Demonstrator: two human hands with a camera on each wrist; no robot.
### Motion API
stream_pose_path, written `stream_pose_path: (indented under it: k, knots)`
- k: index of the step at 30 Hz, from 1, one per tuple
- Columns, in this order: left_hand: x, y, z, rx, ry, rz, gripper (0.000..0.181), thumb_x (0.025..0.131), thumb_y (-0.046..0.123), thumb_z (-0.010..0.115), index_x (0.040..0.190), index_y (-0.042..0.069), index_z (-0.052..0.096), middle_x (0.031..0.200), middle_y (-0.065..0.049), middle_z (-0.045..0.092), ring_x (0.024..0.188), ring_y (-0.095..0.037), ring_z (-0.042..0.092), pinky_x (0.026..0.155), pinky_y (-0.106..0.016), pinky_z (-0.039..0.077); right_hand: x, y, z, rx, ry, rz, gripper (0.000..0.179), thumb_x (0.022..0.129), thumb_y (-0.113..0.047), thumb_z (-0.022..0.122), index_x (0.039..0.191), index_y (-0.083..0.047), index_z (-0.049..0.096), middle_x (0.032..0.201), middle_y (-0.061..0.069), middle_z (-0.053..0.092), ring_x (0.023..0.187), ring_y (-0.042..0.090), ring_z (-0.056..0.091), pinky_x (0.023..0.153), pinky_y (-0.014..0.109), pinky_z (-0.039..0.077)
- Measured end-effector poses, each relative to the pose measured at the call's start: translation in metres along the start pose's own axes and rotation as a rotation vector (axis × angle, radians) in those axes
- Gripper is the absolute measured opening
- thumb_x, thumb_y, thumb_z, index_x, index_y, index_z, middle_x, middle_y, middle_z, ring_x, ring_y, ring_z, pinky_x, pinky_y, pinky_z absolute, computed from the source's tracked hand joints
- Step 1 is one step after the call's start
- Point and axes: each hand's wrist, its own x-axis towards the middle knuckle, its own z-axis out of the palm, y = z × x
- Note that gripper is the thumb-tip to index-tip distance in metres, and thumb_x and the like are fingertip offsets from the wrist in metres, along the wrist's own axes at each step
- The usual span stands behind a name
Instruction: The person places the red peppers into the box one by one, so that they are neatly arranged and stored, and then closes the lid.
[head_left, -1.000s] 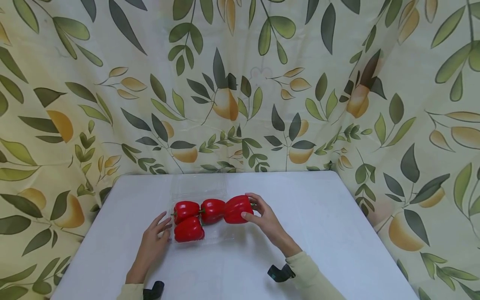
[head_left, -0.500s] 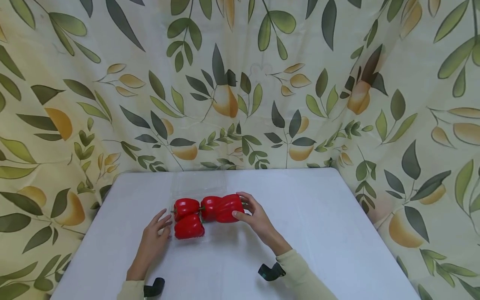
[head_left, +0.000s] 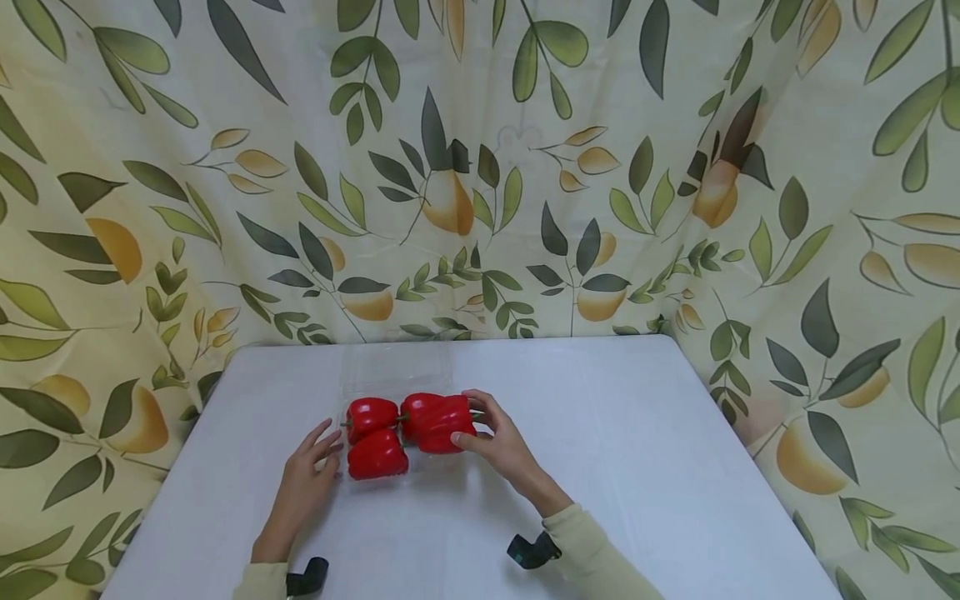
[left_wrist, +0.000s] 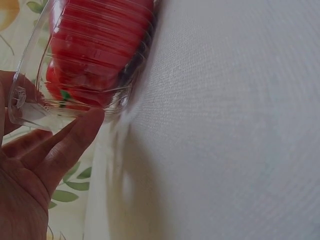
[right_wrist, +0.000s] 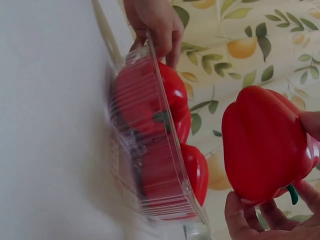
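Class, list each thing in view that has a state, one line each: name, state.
Clear container: open
Clear lid: apparently folded back
Three red peppers: inside the container
Fourth red pepper: held above the container
Right hand: gripping the fourth red pepper
Left hand: touching the container
Patterned cloth: hanging

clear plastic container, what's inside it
Three glossy red bell peppers; a fourth red pepper, in the right hand, partly hides one in the head view. Under them, the container floor is covered.
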Motion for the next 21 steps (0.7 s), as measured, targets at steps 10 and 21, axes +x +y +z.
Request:
stream_pose_path:
  k: [10,21]
  knots:
    - [0.0027,-0.0024,0.0000,-0.009,-0.026,-0.006,0.043,0.096,0.010,0.057,0.138,0.005,0.055,0.156,-0.013,0.038,0.121,-0.035,0.063,0.079,-0.030,0.061,0.0042,0.0002,0.0038,-0.113,-0.036,-0.010,0.073,0.081,-0.015,0.077,0.145,-0.016,0.043,0.139,0.010,0.052,0.125,0.030,0.051,0.096,0.043,0.056]
    - [0.0034,-0.0021,-0.0018,-0.007,-0.018,0.014,0.041,0.095,0.007,0.057,0.136,0.003,0.057,0.154,-0.015,0.041,0.117,-0.034,0.065,0.079,-0.031,0.061,0.0068,0.0044,0.0097,-0.231,-0.008,-0.057,0.068,0.079,-0.028,0.079,0.141,-0.024,0.048,0.131,0.002,0.059,0.117,0.024,0.055,0.096,0.041,0.054]
